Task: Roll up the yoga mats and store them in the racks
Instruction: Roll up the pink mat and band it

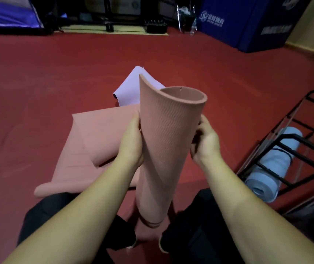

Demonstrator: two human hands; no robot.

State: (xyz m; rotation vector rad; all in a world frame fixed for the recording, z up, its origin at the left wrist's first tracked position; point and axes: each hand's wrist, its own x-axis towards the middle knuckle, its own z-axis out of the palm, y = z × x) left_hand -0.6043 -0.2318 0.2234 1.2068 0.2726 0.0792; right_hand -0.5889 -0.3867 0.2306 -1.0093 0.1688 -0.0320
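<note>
A pink yoga mat stands upright between my knees as a loose, wide roll, its lower end near my shoes. My left hand grips its left side and my right hand grips its right side, fingers curled round the back. The rest of the pink mat lies folded on the red floor to the left. Behind it, a lilac mat lies partly folded. At the right a black metal rack holds a rolled light-blue mat on a lower rung.
Blue padded gym blocks stand at the back right. A purple tent-like cover sits at the back left, with dark equipment stands between them. Red floor stretches to the left and ahead.
</note>
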